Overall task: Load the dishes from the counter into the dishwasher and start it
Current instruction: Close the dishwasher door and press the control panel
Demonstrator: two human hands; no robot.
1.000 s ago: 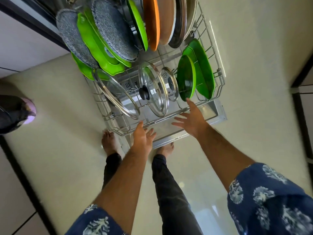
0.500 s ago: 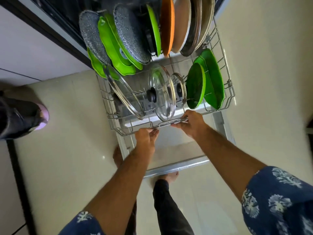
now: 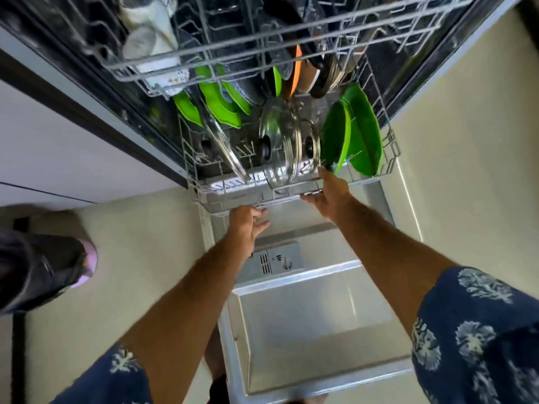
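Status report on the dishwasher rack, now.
Left hand and right hand both on the lower rack's front rim. Rack loaded with glass lids and green plates, partly in. Door open flat. Nothing blocking.

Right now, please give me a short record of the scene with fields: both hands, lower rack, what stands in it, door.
left hand: fingers on the lower rack's front rail
right hand: on the same rail, further right
lower rack: partly inside the dishwasher, its front end over the door
contents: glass lids upright, green plates at the right
door: open, lying flat
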